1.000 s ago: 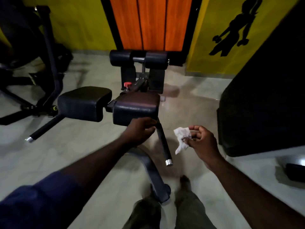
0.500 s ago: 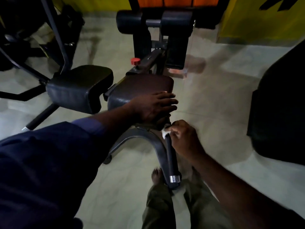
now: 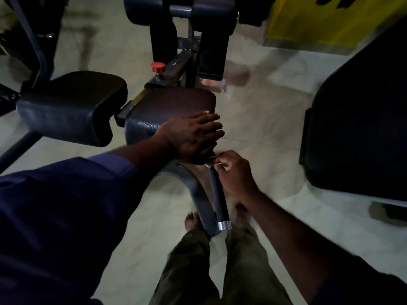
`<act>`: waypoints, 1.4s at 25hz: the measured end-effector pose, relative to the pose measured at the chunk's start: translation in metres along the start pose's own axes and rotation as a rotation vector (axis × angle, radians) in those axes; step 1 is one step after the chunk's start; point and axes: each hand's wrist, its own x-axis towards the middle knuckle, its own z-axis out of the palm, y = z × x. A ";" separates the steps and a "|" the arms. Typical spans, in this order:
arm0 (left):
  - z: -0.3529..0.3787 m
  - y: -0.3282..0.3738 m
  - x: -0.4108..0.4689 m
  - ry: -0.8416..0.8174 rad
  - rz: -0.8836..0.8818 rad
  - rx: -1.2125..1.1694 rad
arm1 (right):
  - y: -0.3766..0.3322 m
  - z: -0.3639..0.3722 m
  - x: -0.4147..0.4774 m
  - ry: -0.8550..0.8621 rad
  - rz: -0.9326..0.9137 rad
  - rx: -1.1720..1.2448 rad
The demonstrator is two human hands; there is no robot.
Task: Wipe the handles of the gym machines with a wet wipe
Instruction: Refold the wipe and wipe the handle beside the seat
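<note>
A black handle (image 3: pixel 218 198) with a silver end cap slopes down from under the machine's right pad (image 3: pixel 169 106) toward my feet. My right hand (image 3: pixel 234 175) is wrapped around the top of this handle, pressing the white wet wipe (image 3: pixel 212 165) against it; only a small edge of the wipe shows. My left hand (image 3: pixel 192 134) lies flat, fingers spread, on the front right corner of the pad, just above my right hand and holding nothing.
A second black pad (image 3: pixel 68 106) sits to the left, with another handle bar (image 3: pixel 15 148) under it. A red knob (image 3: pixel 158 67) and roller pads (image 3: pixel 176 7) stand behind. A large black machine (image 3: pixel 356 128) is on the right. A curved grey frame leg (image 3: pixel 198 201) runs by my feet.
My right hand carried the wipe from mid-air onto the top of the handle and gripped it. My left hand moved from under the pad onto its top. The view tilted down and closer.
</note>
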 end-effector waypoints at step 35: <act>0.005 0.011 0.000 0.066 -0.019 0.139 | 0.029 0.023 -0.034 -0.275 0.802 1.441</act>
